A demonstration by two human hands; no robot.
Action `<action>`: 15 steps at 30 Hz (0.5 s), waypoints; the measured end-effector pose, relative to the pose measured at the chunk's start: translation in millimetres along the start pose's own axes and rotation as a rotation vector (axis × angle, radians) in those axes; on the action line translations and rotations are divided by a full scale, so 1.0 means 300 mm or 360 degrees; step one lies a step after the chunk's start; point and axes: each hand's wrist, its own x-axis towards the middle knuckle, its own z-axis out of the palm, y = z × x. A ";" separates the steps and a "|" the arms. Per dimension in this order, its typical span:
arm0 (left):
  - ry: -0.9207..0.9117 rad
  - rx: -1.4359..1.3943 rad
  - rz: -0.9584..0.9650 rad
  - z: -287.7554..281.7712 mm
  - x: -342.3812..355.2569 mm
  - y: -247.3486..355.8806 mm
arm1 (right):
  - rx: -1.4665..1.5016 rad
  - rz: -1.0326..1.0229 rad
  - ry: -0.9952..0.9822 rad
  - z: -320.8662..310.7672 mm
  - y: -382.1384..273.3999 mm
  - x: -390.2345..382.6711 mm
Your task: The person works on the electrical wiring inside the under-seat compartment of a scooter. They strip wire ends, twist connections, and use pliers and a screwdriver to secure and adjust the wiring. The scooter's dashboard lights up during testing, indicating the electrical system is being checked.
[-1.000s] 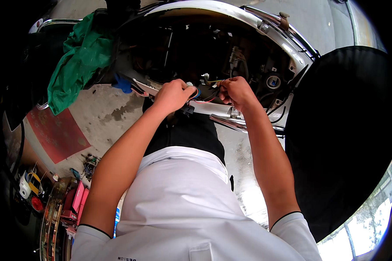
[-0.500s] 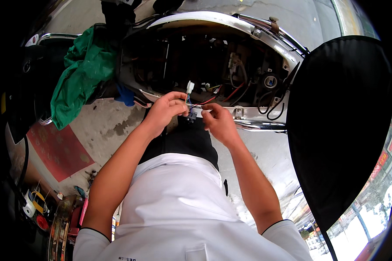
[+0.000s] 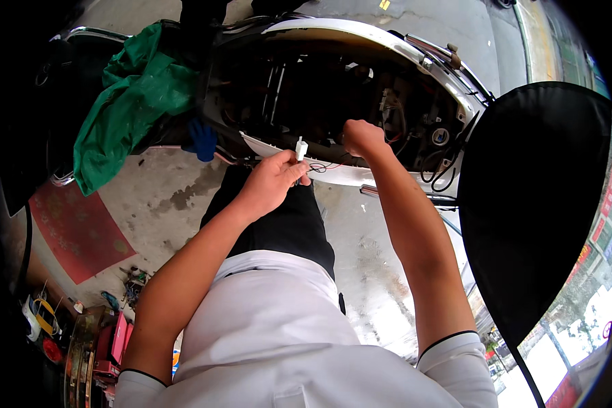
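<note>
A scooter with a white body panel [image 3: 347,27] stands in front of me, its middle opened to a dark cavity. At the near edge of that opening, my left hand [image 3: 272,182] pinches a white plug connector [image 3: 301,149] by the wires under it, the connector pointing up. Thin red and dark wires [image 3: 325,166] run from beside this hand toward the opening. My right hand [image 3: 365,139] is above the near rim, reaching in with fingers curled closed. Its fingertips are turned away, so whatever they hold is hidden.
A green cloth [image 3: 132,102] covers part of the scooter at the left, with a blue glove [image 3: 201,140] below it. A large black shade [image 3: 534,211] hangs at the right. On the floor lies a red mat [image 3: 81,231]; tools and boxes [image 3: 112,340] sit lower left.
My right hand has moved away from my left, up and right into the scooter's opening. The left still holds the connector's wires. The black block below the hands no longer shows.
</note>
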 end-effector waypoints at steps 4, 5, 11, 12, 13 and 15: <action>0.0064 -0.0394 -0.0205 0.034 0.048 -0.005 | 0.1052 -0.0132 0.0106 -0.021 0.153 -0.146; 0.0045 -0.0372 -0.0220 0.058 0.072 0.006 | 0.1273 -0.0086 0.0136 -0.015 0.191 -0.197; 0.0015 -0.0076 -0.0204 0.235 0.257 0.023 | 0.2254 -0.0129 0.0181 0.091 0.317 -0.274; 0.0071 -0.0106 -0.0290 0.260 0.271 0.045 | 0.2185 -0.0190 0.0186 0.091 0.317 -0.266; 0.0053 -0.0124 -0.0283 0.272 0.284 0.060 | 0.2116 -0.0250 0.0191 0.086 0.318 -0.256; 0.0017 -0.0160 -0.0287 0.273 0.293 0.076 | 0.2061 -0.0286 0.0195 0.043 0.297 -0.255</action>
